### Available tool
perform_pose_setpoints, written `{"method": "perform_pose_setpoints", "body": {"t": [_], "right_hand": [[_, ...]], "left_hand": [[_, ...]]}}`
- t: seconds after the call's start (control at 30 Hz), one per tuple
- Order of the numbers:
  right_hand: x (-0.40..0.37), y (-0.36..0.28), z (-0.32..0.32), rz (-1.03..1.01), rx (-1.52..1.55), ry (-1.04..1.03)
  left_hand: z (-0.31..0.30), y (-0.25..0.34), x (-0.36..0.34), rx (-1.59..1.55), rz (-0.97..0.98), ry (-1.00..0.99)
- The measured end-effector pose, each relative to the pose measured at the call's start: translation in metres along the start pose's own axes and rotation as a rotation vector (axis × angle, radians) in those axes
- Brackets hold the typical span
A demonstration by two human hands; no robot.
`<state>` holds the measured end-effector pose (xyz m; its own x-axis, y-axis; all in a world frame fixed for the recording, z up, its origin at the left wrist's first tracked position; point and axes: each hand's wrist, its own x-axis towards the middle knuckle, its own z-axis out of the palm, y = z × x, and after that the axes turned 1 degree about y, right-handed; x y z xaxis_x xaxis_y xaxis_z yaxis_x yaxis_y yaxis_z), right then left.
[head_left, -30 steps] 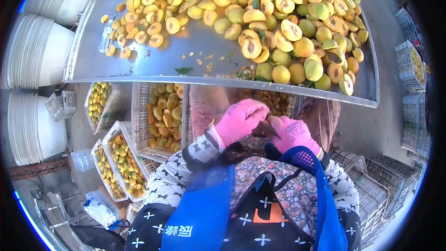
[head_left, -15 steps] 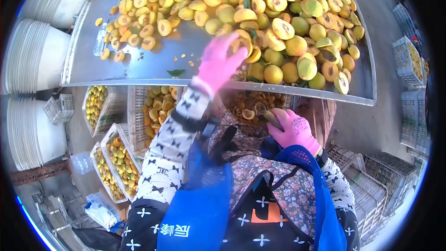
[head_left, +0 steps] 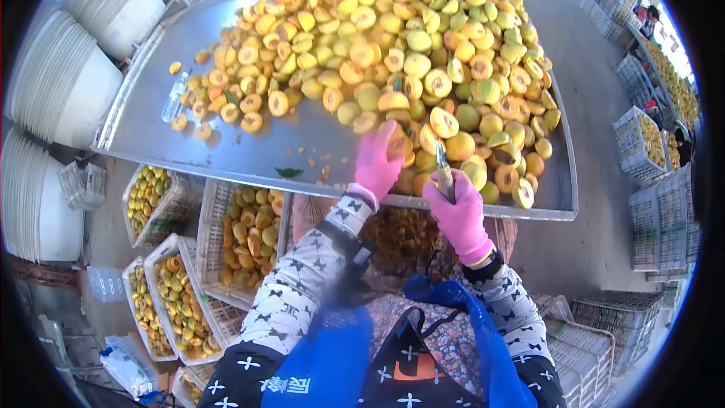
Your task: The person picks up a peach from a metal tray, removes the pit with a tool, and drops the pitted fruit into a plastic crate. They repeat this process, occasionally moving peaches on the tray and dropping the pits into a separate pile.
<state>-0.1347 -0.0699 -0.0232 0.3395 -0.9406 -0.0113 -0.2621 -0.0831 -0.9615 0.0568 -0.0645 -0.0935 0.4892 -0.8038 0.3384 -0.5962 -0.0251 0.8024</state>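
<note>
Halved and whole yellow-green fruits (head_left: 418,64) are heaped on a metal tray table (head_left: 317,122). My left hand (head_left: 377,159), in a pink glove, reaches over the near edge with its fingers curled round a fruit half (head_left: 399,143) at the front of the heap. To its right, my right hand (head_left: 459,215), also gloved in pink, grips the handle of a small pitting knife (head_left: 445,181), its metal tip pointing up toward the fruit. Below the tray edge, darker fruit pieces (head_left: 402,233) lie between my arms.
Crates of fruit (head_left: 181,304) stand at lower left, with another crate (head_left: 214,245) under the tray edge. Stacked white tubs (head_left: 64,75) line the left. A plastic bottle (head_left: 174,97) lies on the tray. Empty crates (head_left: 578,355) sit at lower right, and more crates (head_left: 638,143) stand along the right.
My right hand has risen with the knife from below the tray edge to the fruit. My left hand now sits lower in view, round a fruit. The view has tilted up, showing more of the heap.
</note>
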Motion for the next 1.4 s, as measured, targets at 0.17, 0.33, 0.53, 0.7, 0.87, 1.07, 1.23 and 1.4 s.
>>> {"method": "perform_pose_setpoints", "body": {"t": [0.17, 0.33, 0.53, 0.7, 0.87, 1.07, 1.23, 1.4], "right_hand": [[0.060, 0.021, 0.033, -0.448, -0.402, 0.169], [0.097, 0.029, 0.063, -0.506, -0.654, -0.049], [0.097, 0.013, 0.056, -0.362, -0.342, -0.136], [0.050, -0.023, 0.057, -0.301, -0.095, -0.037], [0.043, -0.022, 0.068, -0.516, -0.044, 0.089], [0.036, -0.032, 0.063, -0.487, -0.014, 0.073], [0.021, -0.043, 0.047, -0.458, -0.080, -0.049], [-0.035, -0.060, 0.009, -0.270, -0.014, -0.586]], "left_hand": [[0.034, -0.027, 0.002, 0.216, 0.187, 0.089], [0.036, -0.029, 0.003, 0.123, -0.046, 0.034], [-0.021, 0.004, 0.003, -0.739, -0.474, -0.253], [-0.043, 0.055, -0.024, -0.068, 0.392, 0.169], [-0.030, 0.050, -0.021, -0.146, 0.289, 0.299], [-0.041, 0.073, -0.028, -0.514, 0.070, 0.143], [-0.049, 0.095, -0.035, -1.082, -0.369, 0.110], [-0.083, 0.083, -0.014, -1.255, -0.199, 0.042]]}}
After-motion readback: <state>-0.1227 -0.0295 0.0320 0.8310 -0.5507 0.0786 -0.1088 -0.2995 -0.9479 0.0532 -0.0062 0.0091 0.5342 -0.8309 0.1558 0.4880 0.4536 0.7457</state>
